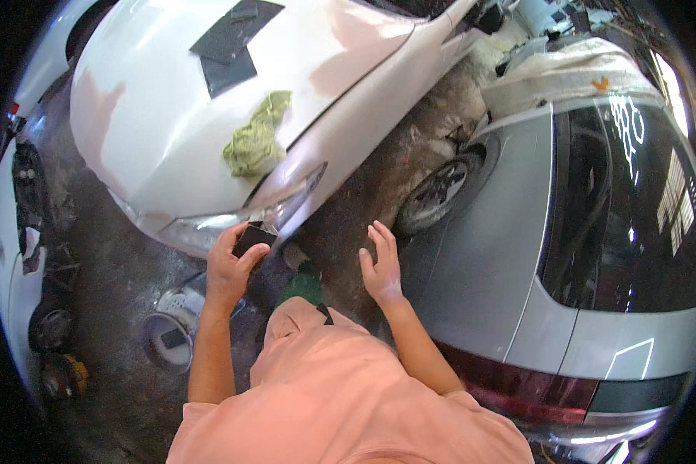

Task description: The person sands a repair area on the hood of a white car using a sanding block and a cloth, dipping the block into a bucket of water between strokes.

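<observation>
My left hand (234, 267) grips a small black rectangular block (249, 240) close to the headlight (209, 226) of a white car, its thumb across the block's lower edge. My right hand (379, 267) is open, fingers apart and holding nothing, in the gap between the white car and a grey car (479, 278). On the white car's hood (147, 93), which has beige patches, lie dark sheets (232, 35) and a crumpled light green cloth (255, 135) near the right edge.
Below left, a bucket (145, 330) with a dark pad in it stands on the dark floor (104, 294). A white car body part (11, 255) and a yellow-and-black object (74, 375) are at far left. The grey car's wheel (433, 197) faces the gap. White sheeting (564, 69) lies at upper right.
</observation>
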`<state>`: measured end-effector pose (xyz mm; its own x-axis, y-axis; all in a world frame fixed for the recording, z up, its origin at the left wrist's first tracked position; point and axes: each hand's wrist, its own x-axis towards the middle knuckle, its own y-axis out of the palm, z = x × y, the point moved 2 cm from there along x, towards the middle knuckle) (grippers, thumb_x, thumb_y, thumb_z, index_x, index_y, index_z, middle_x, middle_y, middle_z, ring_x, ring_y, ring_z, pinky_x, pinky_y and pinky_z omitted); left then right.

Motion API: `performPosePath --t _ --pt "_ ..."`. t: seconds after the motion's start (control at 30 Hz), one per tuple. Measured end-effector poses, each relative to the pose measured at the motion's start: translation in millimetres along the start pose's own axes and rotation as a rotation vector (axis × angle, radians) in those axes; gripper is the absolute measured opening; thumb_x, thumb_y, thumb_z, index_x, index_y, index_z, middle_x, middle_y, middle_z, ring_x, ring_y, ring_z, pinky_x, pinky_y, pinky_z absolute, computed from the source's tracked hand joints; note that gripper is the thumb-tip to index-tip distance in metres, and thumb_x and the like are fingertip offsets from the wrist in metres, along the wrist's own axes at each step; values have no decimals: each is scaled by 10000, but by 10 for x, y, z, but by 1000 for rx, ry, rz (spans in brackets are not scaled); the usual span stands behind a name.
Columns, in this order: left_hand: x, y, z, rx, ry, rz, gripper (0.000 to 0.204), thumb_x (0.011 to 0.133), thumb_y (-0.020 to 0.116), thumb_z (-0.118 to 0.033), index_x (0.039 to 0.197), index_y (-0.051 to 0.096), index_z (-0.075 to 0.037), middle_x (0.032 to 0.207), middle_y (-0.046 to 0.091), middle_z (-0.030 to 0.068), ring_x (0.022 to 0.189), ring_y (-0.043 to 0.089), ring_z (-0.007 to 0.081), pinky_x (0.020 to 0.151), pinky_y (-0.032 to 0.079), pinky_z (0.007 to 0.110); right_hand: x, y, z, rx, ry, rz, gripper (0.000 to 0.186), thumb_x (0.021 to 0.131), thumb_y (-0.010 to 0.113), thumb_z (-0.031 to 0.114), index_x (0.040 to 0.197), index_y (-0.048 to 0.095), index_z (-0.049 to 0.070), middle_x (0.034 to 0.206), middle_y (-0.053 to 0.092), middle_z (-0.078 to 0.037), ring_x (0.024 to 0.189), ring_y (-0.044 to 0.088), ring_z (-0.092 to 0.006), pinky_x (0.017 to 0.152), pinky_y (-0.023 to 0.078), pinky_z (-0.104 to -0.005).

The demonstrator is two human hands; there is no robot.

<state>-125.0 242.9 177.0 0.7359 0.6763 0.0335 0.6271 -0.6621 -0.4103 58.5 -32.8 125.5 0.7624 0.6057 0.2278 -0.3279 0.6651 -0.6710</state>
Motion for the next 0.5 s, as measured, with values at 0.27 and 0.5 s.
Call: performPosePath --t 0.27,0.5 --pt "-1072 -803 601 109 -299 47 364 949 795 -217 1229 710 0 1066 768 183 957 725 295 876 541 393 -1174 255 -163 35 277 77 517 999 637 110 1492 519 9 1579 448 -211 1371 556 -398 1153 476 -448" --pt "-1800 -1787 2052 417 -596 -57 510 990 725 -378 1264 688 50 1190 745 289 1125 712 443 953 526 482 -2305 622 -798 -71 533 360 567 1006 649 201 1523 487 36 1606 412 -231 1439 487 -449 1197 440 -478"
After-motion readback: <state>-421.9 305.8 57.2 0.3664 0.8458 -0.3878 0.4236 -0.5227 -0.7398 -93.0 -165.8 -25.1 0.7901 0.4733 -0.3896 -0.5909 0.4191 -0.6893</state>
